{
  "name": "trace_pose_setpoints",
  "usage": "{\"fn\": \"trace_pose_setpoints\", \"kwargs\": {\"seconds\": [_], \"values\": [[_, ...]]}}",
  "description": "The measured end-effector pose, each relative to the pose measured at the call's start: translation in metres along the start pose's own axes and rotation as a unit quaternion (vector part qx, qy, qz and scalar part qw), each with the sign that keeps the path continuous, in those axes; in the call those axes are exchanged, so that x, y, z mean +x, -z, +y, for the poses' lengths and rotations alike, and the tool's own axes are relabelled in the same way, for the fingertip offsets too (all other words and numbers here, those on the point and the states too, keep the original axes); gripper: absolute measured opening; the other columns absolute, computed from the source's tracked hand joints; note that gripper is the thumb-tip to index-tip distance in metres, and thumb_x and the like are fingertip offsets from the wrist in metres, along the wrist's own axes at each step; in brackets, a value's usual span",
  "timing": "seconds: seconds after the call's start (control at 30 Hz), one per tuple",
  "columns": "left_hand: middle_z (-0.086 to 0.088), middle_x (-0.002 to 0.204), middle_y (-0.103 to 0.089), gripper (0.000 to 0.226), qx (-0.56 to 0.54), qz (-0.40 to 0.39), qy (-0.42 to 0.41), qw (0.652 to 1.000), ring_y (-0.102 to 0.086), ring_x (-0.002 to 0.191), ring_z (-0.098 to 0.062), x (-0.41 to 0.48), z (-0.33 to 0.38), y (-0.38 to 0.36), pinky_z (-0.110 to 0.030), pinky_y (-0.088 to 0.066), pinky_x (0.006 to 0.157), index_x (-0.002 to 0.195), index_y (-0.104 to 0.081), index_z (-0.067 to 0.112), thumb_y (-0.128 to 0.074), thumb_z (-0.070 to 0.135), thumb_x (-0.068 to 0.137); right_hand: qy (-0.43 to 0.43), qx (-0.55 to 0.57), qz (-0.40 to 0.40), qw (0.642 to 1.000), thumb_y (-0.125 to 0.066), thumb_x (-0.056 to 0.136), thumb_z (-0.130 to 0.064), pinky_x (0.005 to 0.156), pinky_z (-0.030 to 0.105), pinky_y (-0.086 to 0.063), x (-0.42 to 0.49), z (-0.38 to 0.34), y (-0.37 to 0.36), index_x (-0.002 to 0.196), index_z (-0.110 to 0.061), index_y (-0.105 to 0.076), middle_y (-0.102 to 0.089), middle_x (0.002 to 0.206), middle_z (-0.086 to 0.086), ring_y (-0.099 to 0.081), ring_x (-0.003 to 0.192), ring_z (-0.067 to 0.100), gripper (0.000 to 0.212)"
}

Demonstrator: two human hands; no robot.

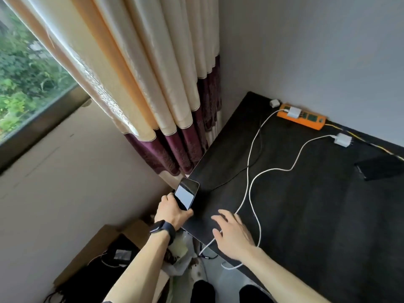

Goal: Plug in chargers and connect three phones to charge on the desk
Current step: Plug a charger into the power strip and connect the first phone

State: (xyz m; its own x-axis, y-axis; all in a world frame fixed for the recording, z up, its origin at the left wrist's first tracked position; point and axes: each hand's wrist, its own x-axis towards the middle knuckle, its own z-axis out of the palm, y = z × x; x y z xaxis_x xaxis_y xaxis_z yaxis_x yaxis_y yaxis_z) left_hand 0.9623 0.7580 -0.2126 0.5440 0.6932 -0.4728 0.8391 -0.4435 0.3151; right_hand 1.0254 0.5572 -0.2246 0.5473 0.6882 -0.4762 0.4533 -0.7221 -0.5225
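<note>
My left hand [170,212] grips a dark phone [186,193] by its lower end at the near left corner of the black desk [306,215], screen up. My right hand [232,234] hovers with fingers spread over the desk edge, above a white cable [249,171] whose end hangs off the edge beneath it. That cable runs to a white charger [293,111] plugged into the orange power strip [301,115] at the back. A second white charger [343,139] lies unplugged on the desk with its own white cable [290,169]. Another dark phone [380,167] lies at the right.
A small white adapter [274,103] sits by the strip's far end. A thin black cable [251,165] crosses the desk. Cream and purple curtains [166,95] hang left of the desk. An open cardboard box [105,256] with cables stands on the floor below.
</note>
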Motion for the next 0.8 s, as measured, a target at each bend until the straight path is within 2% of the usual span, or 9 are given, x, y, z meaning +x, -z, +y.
{"fn": "trace_pose_setpoints", "kwargs": {"seconds": [0.17, 0.27, 0.33, 0.4, 0.5, 0.63, 0.8], "values": [[-0.008, 0.114, -0.053, 0.07, 0.031, -0.026, -0.019, 0.999, -0.055, 0.108, -0.03, 0.046, -0.029, -0.004, -0.037, -0.051, 0.082, 0.116, -0.05, 0.015, -0.074, 0.054, 0.063, -0.015, -0.066, -0.028, 0.997, -0.045, 0.101, -0.028, 0.103, 0.046, -0.04, 0.05, -0.05, -0.031, 0.154, -0.032, -0.024, -0.039, 0.14, 0.005, -0.039, 0.131, 0.03, 0.057], [-0.01, 0.117, -0.051, 0.074, 0.038, -0.035, -0.033, 0.998, -0.05, 0.113, -0.03, 0.061, -0.045, -0.009, -0.038, -0.05, 0.087, 0.118, -0.05, 0.013, -0.072, 0.058, 0.065, -0.045, -0.102, -0.056, 0.992, -0.043, 0.101, -0.036, 0.106, 0.051, -0.036, 0.077, -0.071, -0.046, 0.156, -0.034, -0.016, -0.039, 0.145, 0.013, -0.037, 0.134, 0.034, 0.061], [-0.009, 0.12, -0.047, 0.077, 0.043, -0.04, -0.04, 0.997, -0.047, 0.117, -0.03, 0.066, -0.052, -0.011, -0.04, -0.05, 0.09, 0.123, -0.049, 0.012, -0.072, 0.058, 0.065, -0.074, -0.116, -0.044, 0.989, -0.04, 0.101, -0.044, 0.104, 0.052, -0.036, 0.086, -0.075, -0.054, 0.151, -0.032, -0.026, -0.04, 0.143, 0.014, -0.038, 0.132, 0.035, 0.053], [-0.008, 0.124, -0.044, 0.079, 0.053, -0.046, -0.052, 0.996, -0.044, 0.12, -0.029, 0.069, -0.055, -0.014, -0.04, -0.051, 0.089, 0.127, -0.047, 0.013, -0.07, 0.058, 0.066, -0.101, -0.105, -0.007, 0.989, -0.039, 0.1, -0.047, 0.099, 0.05, -0.039, 0.084, -0.072, -0.059, 0.136, -0.029, -0.041, -0.045, 0.134, 0.01, -0.042, 0.125, 0.034, 0.041], [-0.008, 0.121, -0.044, 0.08, 0.085, -0.026, -0.086, 0.992, -0.043, 0.119, -0.029, 0.062, -0.045, -0.022, -0.041, -0.05, 0.086, 0.127, -0.047, 0.013, -0.067, 0.061, 0.066, -0.119, -0.086, 0.033, 0.989, -0.04, 0.099, -0.045, 0.096, 0.047, -0.043, 0.06, -0.05, -0.066, 0.124, -0.027, -0.049, -0.046, 0.129, 0.004, -0.044, 0.121, 0.03, 0.032], [-0.01, 0.121, -0.045, 0.078, 0.099, -0.025, -0.112, 0.988, -0.043, 0.117, -0.031, 0.052, -0.022, -0.041, -0.041, -0.048, 0.086, 0.123, -0.047, 0.008, -0.067, 0.061, 0.07, -0.106, -0.091, 0.051, 0.989, -0.042, 0.098, -0.041, 0.103, 0.04, -0.041, 0.027, -0.021, -0.075, 0.129, -0.034, -0.049, -0.039, 0.141, -0.005, -0.04, 0.127, 0.024, 0.033], [-0.011, 0.129, -0.042, 0.081, 0.09, -0.034, -0.129, 0.987, -0.038, 0.124, -0.032, 0.053, -0.003, -0.062, -0.042, -0.048, 0.092, 0.13, -0.041, 0.007, -0.068, 0.06, 0.075, -0.104, -0.096, 0.062, 0.988, -0.046, 0.094, -0.04, 0.111, 0.045, -0.038, 0.018, -0.012, -0.078, 0.139, -0.037, -0.045, -0.035, 0.155, -0.005, -0.035, 0.141, 0.026, 0.045]]}}
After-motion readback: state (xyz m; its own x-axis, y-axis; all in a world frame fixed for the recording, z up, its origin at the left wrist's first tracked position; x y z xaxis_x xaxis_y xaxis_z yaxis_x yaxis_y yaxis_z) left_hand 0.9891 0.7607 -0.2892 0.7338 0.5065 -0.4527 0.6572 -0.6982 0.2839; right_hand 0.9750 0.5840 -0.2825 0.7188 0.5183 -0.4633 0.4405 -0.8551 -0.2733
